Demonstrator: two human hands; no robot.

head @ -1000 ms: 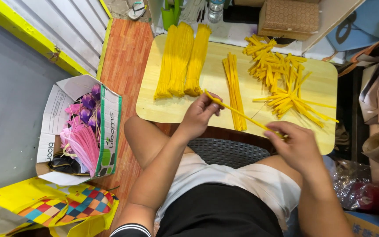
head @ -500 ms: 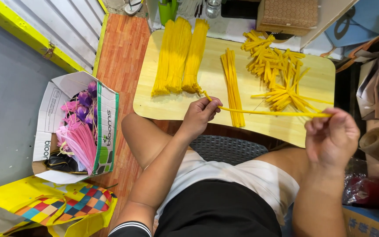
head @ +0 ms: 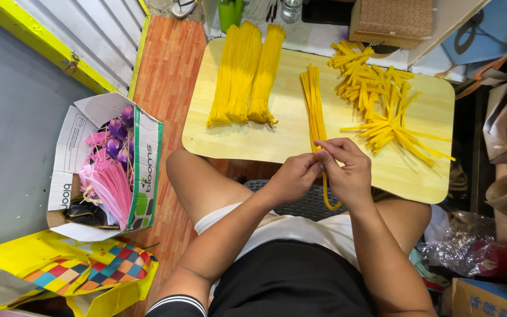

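Both hands, left hand (head: 293,176) and right hand (head: 347,170), pinch the folded yellow pipe cleaner (head: 327,196); uneven pressure could let the ends slip out of line.

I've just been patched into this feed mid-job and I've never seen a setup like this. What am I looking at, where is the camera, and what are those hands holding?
There is no machine here: a seated person works with two bare hands. The single camera sits on that person's head and looks straight down, so you see their arms and lap. The left hand and right hand meet at the near edge of a wooden board, pinching one yellow strip folded into a loop. On the board lie three long yellow bundles, a narrow bunch of strips and a loose pile of cut yellow pieces. On the floor beside the person's left leg stands an open cardboard box with pink and purple items.
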